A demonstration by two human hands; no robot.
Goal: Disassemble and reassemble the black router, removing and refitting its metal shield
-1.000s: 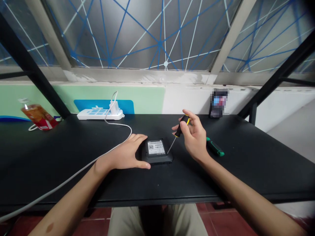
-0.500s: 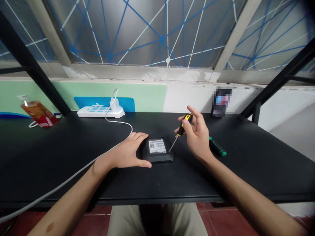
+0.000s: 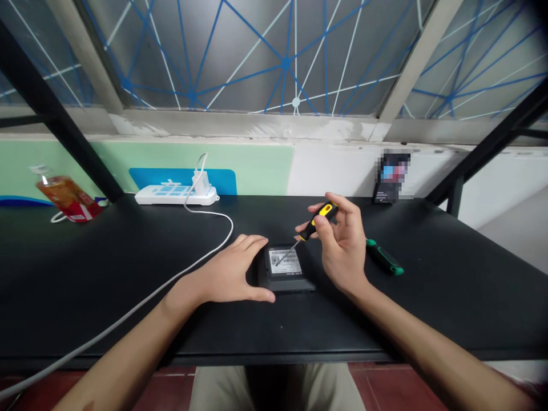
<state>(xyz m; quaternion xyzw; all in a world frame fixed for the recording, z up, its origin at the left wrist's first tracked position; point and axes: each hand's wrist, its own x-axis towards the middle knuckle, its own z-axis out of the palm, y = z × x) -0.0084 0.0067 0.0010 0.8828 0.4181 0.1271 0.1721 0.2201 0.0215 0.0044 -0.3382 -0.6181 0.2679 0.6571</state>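
Observation:
A flat black device (image 3: 306,283) with a white printed label (image 3: 291,262) lies on the black table. My left hand (image 3: 233,271) spans its left end, fingertips at the far left corner and thumb along the near side, holding it. In my right hand (image 3: 345,245) is a screwdriver (image 3: 322,218) with a black and yellow handle, gripped between thumb and fingers. Its thin shaft slants down to the left, and the tip appears over the label near the printed code; whether it touches I cannot tell.
A green and black handled tool (image 3: 385,258) lies right of my right hand. A white power strip (image 3: 175,195) with a plugged-in cable (image 3: 141,297) sits at the back left. A pump bottle (image 3: 71,197) stands far left; a phone (image 3: 390,178) leans on the wall.
The screwdriver tip has moved left, from the device's near right corner to over its label, and the shaft slants more. In the picture, the device and my left hand sit slightly further right.

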